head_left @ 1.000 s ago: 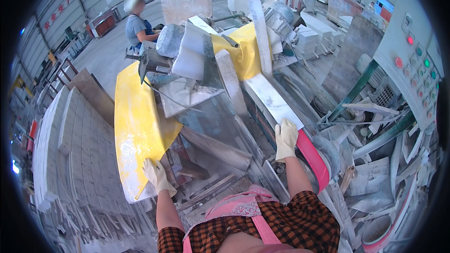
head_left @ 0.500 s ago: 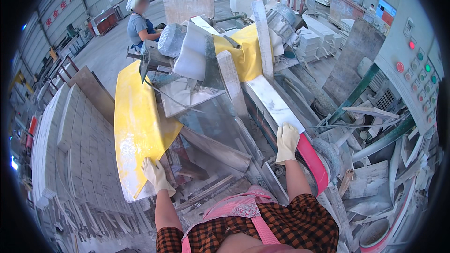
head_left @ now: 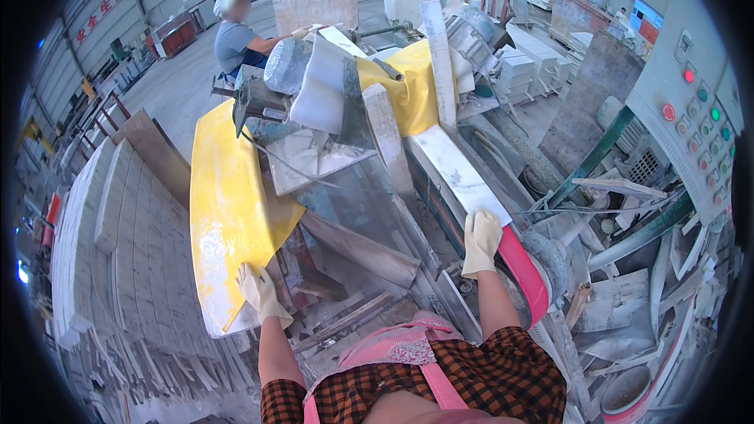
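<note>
Both arms reach forward: the gloved left hand (head_left: pixel 261 292) lies flat on the yellow guard sheet's (head_left: pixel 228 212) lower corner, the gloved right hand (head_left: pixel 481 240) presses, fingers together, on the white marble strip's (head_left: pixel 459 177) near end beside a grey control panel (head_left: pixel 695 122).

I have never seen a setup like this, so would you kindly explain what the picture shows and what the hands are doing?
This is a fisheye view from a camera on a worker's head, looking down at their own gloved hands in a stone workshop. Ahead stands a stone-cutting machine with yellow guard covers. The left hand rests on the near edge of the yellow cover. The right hand presses on the near end of a white marble slab lying on the machine's bed. Stacked cut tiles lie to the left, a control panel is at right, and another person works beyond.
</note>
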Available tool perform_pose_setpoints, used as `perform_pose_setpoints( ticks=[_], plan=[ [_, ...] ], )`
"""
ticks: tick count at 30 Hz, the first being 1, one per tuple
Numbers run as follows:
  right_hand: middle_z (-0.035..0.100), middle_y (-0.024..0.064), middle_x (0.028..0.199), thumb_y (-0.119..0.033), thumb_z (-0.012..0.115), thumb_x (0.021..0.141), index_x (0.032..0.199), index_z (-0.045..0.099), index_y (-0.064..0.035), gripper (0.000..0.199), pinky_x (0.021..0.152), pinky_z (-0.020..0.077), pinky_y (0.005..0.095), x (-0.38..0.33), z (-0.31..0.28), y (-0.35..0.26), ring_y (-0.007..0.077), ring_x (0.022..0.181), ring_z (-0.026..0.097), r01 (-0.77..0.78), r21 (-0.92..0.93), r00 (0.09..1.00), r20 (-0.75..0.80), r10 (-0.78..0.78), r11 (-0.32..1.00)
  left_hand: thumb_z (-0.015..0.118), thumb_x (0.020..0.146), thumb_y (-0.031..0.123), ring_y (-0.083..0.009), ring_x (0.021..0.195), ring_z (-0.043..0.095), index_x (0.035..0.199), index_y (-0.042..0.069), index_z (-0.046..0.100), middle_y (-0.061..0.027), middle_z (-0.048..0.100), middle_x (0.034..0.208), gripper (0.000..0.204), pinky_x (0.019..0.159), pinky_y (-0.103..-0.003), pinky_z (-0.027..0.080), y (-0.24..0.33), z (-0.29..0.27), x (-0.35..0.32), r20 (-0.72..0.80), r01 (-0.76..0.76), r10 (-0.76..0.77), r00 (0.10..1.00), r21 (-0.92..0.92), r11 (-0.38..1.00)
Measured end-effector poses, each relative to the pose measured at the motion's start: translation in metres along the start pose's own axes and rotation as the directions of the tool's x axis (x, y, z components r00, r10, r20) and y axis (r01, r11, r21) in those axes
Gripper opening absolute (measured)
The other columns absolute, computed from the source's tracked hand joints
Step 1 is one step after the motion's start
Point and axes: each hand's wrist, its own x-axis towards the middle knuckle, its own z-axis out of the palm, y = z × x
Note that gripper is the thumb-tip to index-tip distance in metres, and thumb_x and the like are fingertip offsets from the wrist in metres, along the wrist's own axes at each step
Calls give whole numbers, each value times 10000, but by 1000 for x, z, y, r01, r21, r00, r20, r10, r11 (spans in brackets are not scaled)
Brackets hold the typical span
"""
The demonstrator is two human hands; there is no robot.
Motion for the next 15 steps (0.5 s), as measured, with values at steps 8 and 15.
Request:
perform_pose_setpoints(
  ticks=[8, 15],
  plan=[
    [715, 197, 988, -225, 611, 930, 1022, 706, -3, 259, 893, 501, 499, -3, -2, 3, 394, 973, 659, -6, 3, 1000, 0, 6, 1000, 571, 961, 227, -391, 1345, 510, 1303, -81, 609, -237, 602, 1388, 462, 1194, -488, 299, 1, 0, 1, 5, 14, -14, 1000, 11, 1000],
    [696, 190, 916, -169, 595, 908, 953, 664, -10, 179, 837, 496, 506, -6, -3, 7, 403, 921, 649, 37, -12, 999, -15, -37, 999, 569, 962, 233, -388, 1357, 504, 1309, -76, 608, -232, 599, 1396, 466, 1202, -483, 291, 1, 0, 1, 25, 26, -27, 999, 15, 1000]
  ],
)
